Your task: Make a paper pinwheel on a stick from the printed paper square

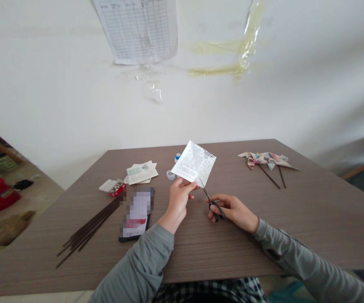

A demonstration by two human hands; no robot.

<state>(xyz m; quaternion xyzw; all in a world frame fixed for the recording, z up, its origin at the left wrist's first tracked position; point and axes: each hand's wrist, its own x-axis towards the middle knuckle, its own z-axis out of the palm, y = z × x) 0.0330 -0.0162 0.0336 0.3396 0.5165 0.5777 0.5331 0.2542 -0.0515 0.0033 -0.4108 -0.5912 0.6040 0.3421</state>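
A printed paper square [194, 162] is pinched at its lower edge by my left hand [179, 200], held tilted above the table. My right hand [229, 210] grips a pair of scissors [217, 210] by the dark handles. The scissor blades reach up to the paper's lower corner, beside my left fingertips. Whether the blades are parted around the paper is hard to make out. Behind the paper, partly hidden, stands a small bottle with a blue cap [178, 157]. A small clear cap [170, 174] lies close to it.
On the brown table [251, 252] lie a phone [138, 214], dark thin sticks [90, 225], an opened red-and-white box [114, 187] of small pieces and a stack of printed papers [141, 172]. Two paper pinwheels [265, 160] on sticks rest at the back right. A wall [201, 109] stands behind.
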